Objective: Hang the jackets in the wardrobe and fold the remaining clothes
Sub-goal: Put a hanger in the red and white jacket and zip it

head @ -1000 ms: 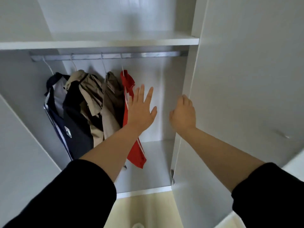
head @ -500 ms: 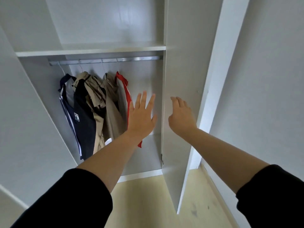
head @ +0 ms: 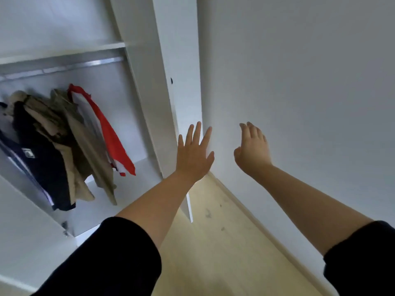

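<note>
Several jackets hang from the metal rail (head: pixel 64 68) inside the white wardrobe at the left: a navy jacket (head: pixel 40 165), a beige jacket (head: pixel 89 150) and a red-and-white jacket (head: pixel 111 135). My left hand (head: pixel 193 153) is raised with its fingers spread straight, in front of the wardrobe's right side panel (head: pixel 171 60), and holds nothing. My right hand (head: pixel 252 149) hovers in front of the white wall (head: pixel 310 82) with relaxed fingers, also empty. Both arms wear black sleeves.
A wardrobe shelf (head: pixel 64 50) runs above the rail. An open white door (head: pixel 23 231) stands at the lower left. Pale wooden floor (head: pixel 213 242) stretches below between the wardrobe and the wall.
My view has swung right, so the wardrobe slid to the left and the wall fills the right. Both hands have come off the right door and now hang free in the air.
</note>
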A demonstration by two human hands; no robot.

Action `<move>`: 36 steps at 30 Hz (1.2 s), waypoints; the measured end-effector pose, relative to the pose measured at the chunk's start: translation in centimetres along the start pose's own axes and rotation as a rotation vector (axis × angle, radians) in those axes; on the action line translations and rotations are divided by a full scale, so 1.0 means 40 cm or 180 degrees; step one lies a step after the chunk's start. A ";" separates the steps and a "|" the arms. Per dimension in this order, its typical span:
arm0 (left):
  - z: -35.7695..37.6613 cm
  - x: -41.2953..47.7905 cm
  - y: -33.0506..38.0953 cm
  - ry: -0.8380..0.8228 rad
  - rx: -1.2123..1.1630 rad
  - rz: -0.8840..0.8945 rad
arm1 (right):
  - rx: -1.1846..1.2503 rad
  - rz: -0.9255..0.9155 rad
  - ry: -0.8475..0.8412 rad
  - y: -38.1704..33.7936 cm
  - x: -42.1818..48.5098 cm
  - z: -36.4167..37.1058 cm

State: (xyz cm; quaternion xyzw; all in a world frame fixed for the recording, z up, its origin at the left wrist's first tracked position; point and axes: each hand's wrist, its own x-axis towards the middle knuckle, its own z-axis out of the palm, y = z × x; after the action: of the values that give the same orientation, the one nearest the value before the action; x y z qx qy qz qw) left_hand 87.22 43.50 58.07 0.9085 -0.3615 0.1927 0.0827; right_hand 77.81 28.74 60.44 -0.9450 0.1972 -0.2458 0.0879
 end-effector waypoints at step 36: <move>0.751 -0.359 1.589 -0.0097 -0.1256 0.1983 | -0.1624 0.1205 -0.0144 1.483 -1.001 0.013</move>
State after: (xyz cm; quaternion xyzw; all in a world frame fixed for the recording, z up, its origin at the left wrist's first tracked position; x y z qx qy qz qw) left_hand 42.61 -2.30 25.49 0.7242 -0.6521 0.1216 0.1883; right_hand 26.43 -8.36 27.15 -0.8883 0.4228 -0.1466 -0.1034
